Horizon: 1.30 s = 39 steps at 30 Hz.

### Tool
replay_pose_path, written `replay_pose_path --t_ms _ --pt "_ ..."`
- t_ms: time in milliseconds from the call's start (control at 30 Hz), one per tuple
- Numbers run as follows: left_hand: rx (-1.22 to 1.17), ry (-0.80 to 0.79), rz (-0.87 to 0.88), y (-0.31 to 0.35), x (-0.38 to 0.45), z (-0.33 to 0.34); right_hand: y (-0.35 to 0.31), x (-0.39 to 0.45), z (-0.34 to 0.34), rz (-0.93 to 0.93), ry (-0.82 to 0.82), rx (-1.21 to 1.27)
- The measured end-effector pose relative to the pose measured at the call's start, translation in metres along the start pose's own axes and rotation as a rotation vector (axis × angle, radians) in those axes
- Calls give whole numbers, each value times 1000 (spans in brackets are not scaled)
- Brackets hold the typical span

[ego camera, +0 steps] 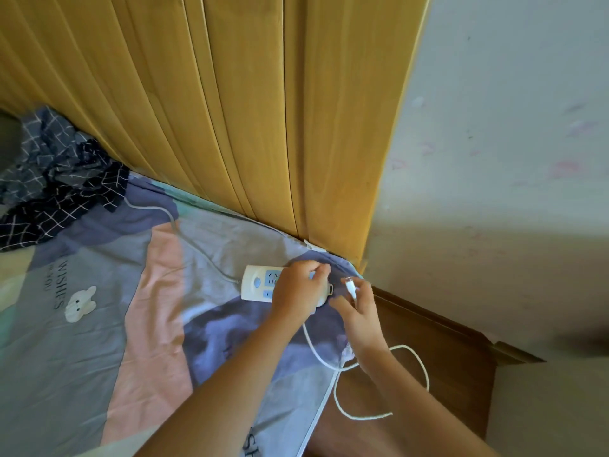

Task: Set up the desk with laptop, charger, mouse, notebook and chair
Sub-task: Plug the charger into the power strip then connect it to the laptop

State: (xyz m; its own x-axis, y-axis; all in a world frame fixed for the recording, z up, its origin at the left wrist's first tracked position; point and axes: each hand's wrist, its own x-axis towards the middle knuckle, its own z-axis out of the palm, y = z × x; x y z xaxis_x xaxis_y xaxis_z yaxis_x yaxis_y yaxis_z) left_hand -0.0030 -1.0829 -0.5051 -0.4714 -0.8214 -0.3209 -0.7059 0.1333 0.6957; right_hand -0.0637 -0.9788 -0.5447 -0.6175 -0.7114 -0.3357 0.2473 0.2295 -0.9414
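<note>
Two hands worked at the bed: my left hand (pixel 296 288) gripped the power strip (pixel 260 283), my right hand (pixel 357 308) pinched the charger cable (pixel 352 287); everything else remained.

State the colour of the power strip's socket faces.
Light blue, set in the white plastic power strip lying on the patterned bedsheet; seen in the head view.
</note>
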Motion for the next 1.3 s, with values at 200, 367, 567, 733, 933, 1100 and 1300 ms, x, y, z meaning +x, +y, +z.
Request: replay_pose_path --t_ms 200,367,567,733,933,1100,1300 --pt "-447 -260 121 66 -67 5 -64 -37 -43 -170 101 68" --pt "-475 -321 223 151 -110 8 -133 -77 -95 -299 241 -185" --pt "-500 -481 354 229 -167 7 -196 -140 -169 -366 408 -694" --pt "-459 -560 503 269 -216 2 -232 -199 -201 -363 426 -929" --pt "-377 -599 574 267 -260 18 -219 -277 -229 -270 433 -1158" --pt "-229 -656 654 257 -296 53 -185 -337 -272 -146 469 -1294" --pt "-92 -707 729 264 -340 117 -150 -396 -337 -10 489 -1421"
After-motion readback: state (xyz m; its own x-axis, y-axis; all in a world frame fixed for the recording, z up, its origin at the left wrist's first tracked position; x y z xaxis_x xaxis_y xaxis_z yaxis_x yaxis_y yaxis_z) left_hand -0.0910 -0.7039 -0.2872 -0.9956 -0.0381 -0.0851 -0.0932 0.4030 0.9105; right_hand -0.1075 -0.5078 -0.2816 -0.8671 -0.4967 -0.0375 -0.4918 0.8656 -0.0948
